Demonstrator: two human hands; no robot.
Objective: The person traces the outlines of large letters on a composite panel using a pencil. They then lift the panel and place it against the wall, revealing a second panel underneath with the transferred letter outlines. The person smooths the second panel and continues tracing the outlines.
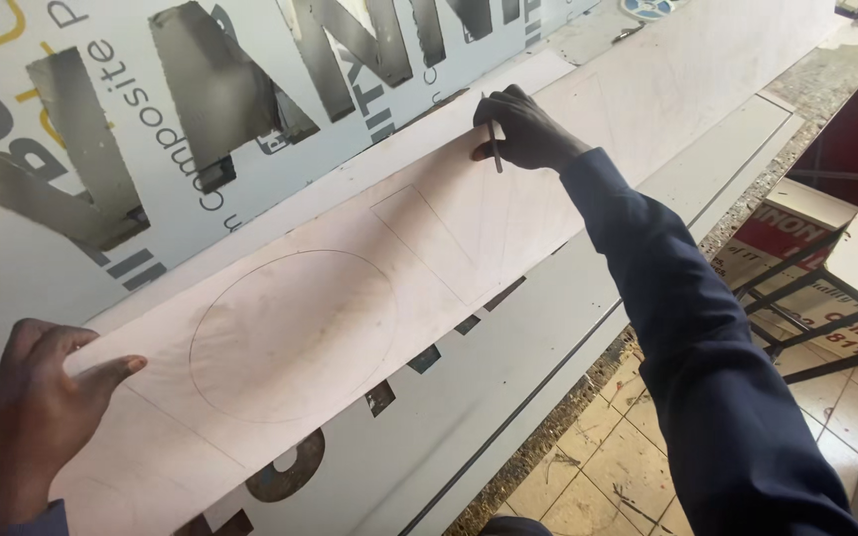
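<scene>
Right hand (pixel 526 129) fingers pinch a pencil (pixel 495 147) on the pale sheet (pixel 350 298); left hand (pixel 37 417), fingers spread, presses it flat; printed panels (pixel 101 199) surround, partly covered.

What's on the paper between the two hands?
In the head view, between the left hand and the right hand, the pale sheet carries a drawn circle and a drawn square outline.
</scene>
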